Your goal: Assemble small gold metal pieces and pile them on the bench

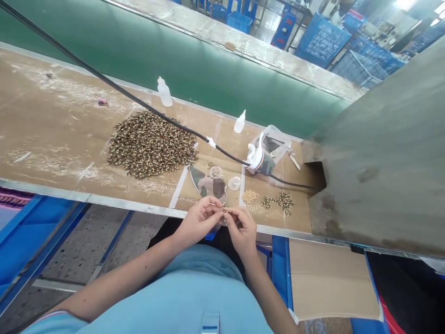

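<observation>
At the worktop's near edge: left hand (198, 221) and right hand (241, 227) meet above the rim of a tan worktop (52, 120), both closed in a fine pinch on one tiny gold-coloured piece (224, 210); its exact form is too small to tell.

Large heap: a broad mound of speckled brown-and-cream rings (149, 144) lies beyond the left hand, apparently the bulk of the material, and looks mostly untouched.

Small piles: just past the right hand lie pale beige beads (250, 196) and, beside them, a short scatter of dark-and-gold rings (282, 202), seemingly only a small share so far.

Containers: two clear round dishes (215, 172) (234, 183) sit near the hands on a camouflage-print fabric scrap (208, 184); their contents are hard to make out. A clear plastic bag (269, 148) holds white and dark material.

Bottles: two white dropper bottles (164, 92) (239, 121) stand further along, with a black cable (139, 103) running across the worktop.
</observation>
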Available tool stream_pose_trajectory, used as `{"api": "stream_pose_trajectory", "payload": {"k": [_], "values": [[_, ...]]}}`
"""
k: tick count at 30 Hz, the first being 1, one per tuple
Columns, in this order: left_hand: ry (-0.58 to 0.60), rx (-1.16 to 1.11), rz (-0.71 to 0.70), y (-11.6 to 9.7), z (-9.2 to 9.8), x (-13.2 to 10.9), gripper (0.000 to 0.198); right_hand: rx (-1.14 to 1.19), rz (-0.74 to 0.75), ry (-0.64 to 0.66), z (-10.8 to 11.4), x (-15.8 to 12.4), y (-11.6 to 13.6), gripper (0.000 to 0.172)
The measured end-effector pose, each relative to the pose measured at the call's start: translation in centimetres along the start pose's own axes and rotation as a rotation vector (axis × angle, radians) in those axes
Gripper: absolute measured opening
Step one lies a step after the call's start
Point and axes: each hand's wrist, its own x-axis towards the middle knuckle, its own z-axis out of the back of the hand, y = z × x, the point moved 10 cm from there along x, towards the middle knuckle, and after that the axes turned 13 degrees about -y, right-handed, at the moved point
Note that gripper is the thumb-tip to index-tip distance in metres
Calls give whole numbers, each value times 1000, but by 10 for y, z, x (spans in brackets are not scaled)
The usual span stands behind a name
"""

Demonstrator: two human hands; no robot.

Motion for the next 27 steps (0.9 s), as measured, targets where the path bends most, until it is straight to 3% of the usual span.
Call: {"api": "stream_pose_trajectory", "payload": {"k": [4,11,15,18,23,27], "values": [[36,28,-39,-1,-7,3,31,-78,26,-57,19,4,-8,14],[-11,71,-124,0,5,13,27,-516,106,-324,97,23,-47,22],[5,95,-145,2,7,14,25,-640,93,-401,123,25,-62,26],[5,121,-163,2,7,14,23,-700,226,-405,117,23,-50,25],[13,139,-174,0,6,13,22,-772,407,-194,80,27,-42,23],[13,144,-160,0,6,13,25,-799,435,-167,82,40,-53,22]]}}
